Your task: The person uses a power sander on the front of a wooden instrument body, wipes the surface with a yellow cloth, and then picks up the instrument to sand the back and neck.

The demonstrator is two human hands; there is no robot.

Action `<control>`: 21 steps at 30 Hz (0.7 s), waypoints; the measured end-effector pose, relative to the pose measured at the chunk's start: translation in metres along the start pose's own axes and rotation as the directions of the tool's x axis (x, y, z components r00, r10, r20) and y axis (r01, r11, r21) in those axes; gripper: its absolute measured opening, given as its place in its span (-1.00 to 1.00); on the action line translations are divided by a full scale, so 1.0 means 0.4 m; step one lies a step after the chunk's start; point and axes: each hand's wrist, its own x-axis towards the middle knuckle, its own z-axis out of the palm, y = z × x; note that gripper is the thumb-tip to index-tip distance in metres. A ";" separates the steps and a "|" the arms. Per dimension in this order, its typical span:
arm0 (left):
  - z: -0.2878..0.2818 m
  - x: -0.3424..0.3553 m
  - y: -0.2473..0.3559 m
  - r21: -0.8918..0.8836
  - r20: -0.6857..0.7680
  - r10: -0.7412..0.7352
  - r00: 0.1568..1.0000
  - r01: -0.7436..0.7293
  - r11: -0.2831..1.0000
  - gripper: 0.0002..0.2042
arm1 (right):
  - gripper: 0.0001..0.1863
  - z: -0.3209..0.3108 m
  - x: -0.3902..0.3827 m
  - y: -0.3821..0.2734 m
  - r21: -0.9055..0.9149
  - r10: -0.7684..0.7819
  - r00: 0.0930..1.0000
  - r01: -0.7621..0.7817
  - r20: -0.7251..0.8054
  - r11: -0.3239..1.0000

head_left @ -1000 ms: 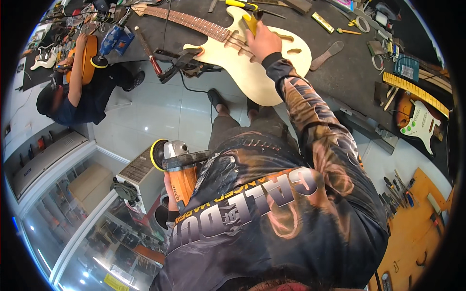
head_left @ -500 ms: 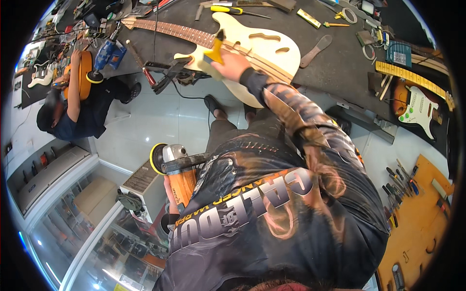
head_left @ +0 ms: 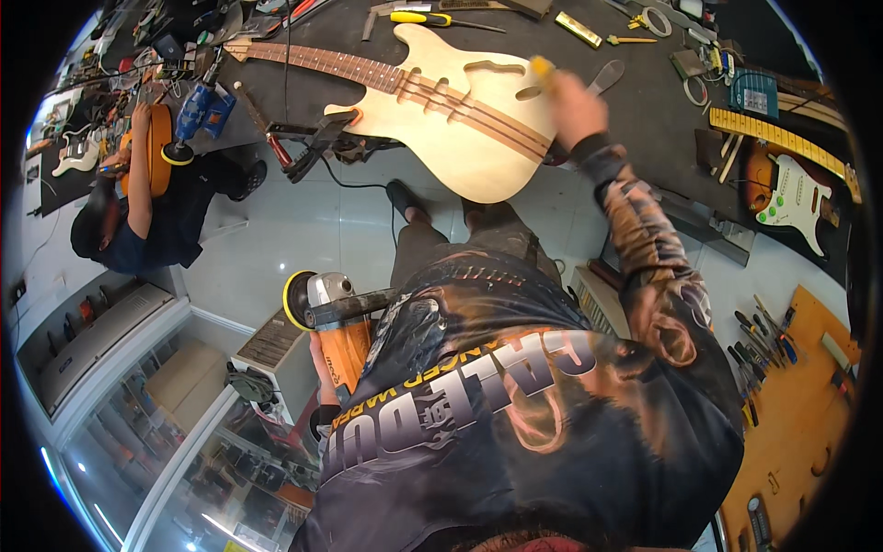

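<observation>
A pale, unfinished electric guitar body (head_left: 487, 166) with dark centre stripes and cut-out cavities lies on the dark workbench, its fretted neck (head_left: 322, 64) pointing left. My right hand (head_left: 578, 110) is closed around a yellow-handled brush (head_left: 543, 70) at the body's right edge; both are smeared by motion, and the bristles cannot be made out. Low at my left side, my left hand (head_left: 324, 368) grips an angle polisher (head_left: 342, 350) with a wood-coloured body and a yellow-edged round pad. Most of that hand is hidden behind the tool.
A black clamp (head_left: 308, 152) sits at the bench edge by the neck joint. A screwdriver (head_left: 441, 18) lies beyond the guitar. Another person (head_left: 138, 212) at the left handles an orange guitar (head_left: 158, 147) near a blue power tool (head_left: 204, 110). A sunburst guitar body (head_left: 782, 193) rests at right.
My right hand has swept with the brush from the neck joint rightward across the guitar body to its far right side. The polisher in my left hand has stayed nearly still.
</observation>
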 end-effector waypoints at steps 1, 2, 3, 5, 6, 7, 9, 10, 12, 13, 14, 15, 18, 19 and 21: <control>0.002 0.003 0.001 0.003 0.004 -0.001 1.000 0.001 1.000 -0.21 | -0.73 0.024 -0.077 -0.044 0.033 -0.097 0.989 0.094 0.114 0.995; 0.006 0.007 0.002 0.005 0.008 -0.001 1.000 0.001 1.000 -0.21 | -0.68 0.053 -0.154 -0.075 0.137 -0.223 0.949 0.196 0.224 0.971; 0.007 0.008 0.001 0.003 0.007 0.003 1.000 -0.003 1.000 -0.21 | -0.68 0.052 -0.222 -0.130 0.224 -0.377 0.893 0.327 0.244 0.918; 0.010 0.012 0.003 0.008 0.013 0.000 1.000 0.000 1.000 -0.21 | -0.69 0.017 -0.329 -0.225 0.328 -0.453 0.774 0.331 0.442 0.885; 0.014 0.012 0.003 0.010 0.014 -0.001 1.000 0.001 1.000 -0.22 | -0.69 0.017 -0.334 -0.232 0.327 -0.453 0.775 0.332 0.440 0.885; 0.016 0.011 0.003 0.009 0.012 0.000 1.000 0.000 1.000 -0.22 | -0.72 0.013 -0.337 -0.241 0.359 -0.463 0.746 0.314 0.479 0.879; 0.019 0.014 0.003 0.012 0.015 -0.002 1.000 0.002 1.000 -0.22 | -0.65 -0.011 -0.292 -0.214 0.203 -0.309 0.706 0.233 0.637 0.951; 0.024 0.019 0.006 0.017 0.019 -0.005 1.000 0.005 1.000 -0.22 | -0.55 0.015 -0.265 -0.150 0.224 -0.159 0.817 0.037 0.555 0.974; 0.025 0.014 0.008 0.018 0.014 -0.003 1.000 0.002 1.000 -0.22 | -0.52 -0.044 -0.140 -0.050 0.182 0.107 0.892 -0.205 0.439 0.962; 0.030 0.015 0.012 0.025 0.020 -0.005 1.000 0.005 1.000 -0.22 | -0.57 -0.035 -0.096 0.040 0.206 0.155 0.985 -0.168 0.078 0.964; 0.032 0.011 0.012 0.028 0.015 -0.003 1.000 0.003 1.000 -0.22 | -0.61 -0.074 -0.045 0.085 0.086 0.119 0.992 -0.114 -0.051 0.990; 0.034 0.015 0.016 0.031 0.018 -0.009 1.000 0.009 0.999 -0.22 | -0.61 -0.116 -0.004 0.126 -0.031 0.170 0.983 -0.173 -0.074 0.984; 0.037 0.020 0.021 0.038 0.022 -0.013 1.000 0.012 0.999 -0.22 | -0.63 -0.117 0.022 0.164 -0.029 0.149 0.966 -0.159 -0.212 0.987; 0.036 0.018 0.021 0.040 0.019 -0.010 1.000 0.010 0.999 -0.22 | -0.65 -0.107 -0.003 0.101 -0.033 0.157 0.975 -0.164 -0.159 0.986; 0.041 0.024 0.023 0.045 0.024 -0.007 1.000 0.006 0.999 -0.23 | -0.72 -0.041 -0.119 -0.012 0.104 -0.048 0.998 0.044 0.030 0.994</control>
